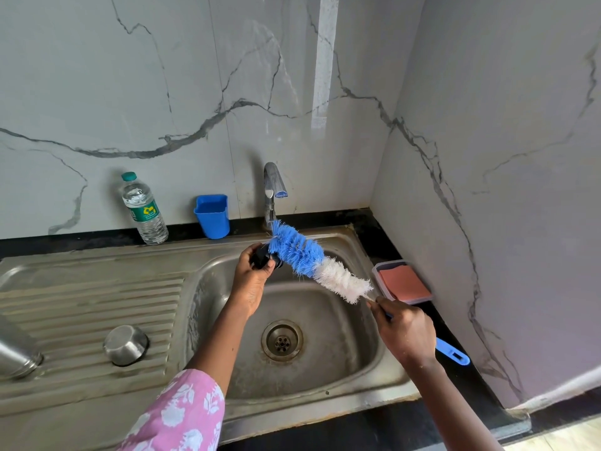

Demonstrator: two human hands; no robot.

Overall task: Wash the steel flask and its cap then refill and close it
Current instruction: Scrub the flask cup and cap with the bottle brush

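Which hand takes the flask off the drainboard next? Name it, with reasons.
Left. The flask lies nearest the left hand, which must first put down the cap; the right hand holds the brush across the sink.

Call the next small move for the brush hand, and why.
Probably stroke the brush back and forth across the black cap. The left hand holds the cap above the sink, the brush's blue bristles lie against it, and the right hand grips the handle, so scrubbing fits; the tap shows no water for rinsing.
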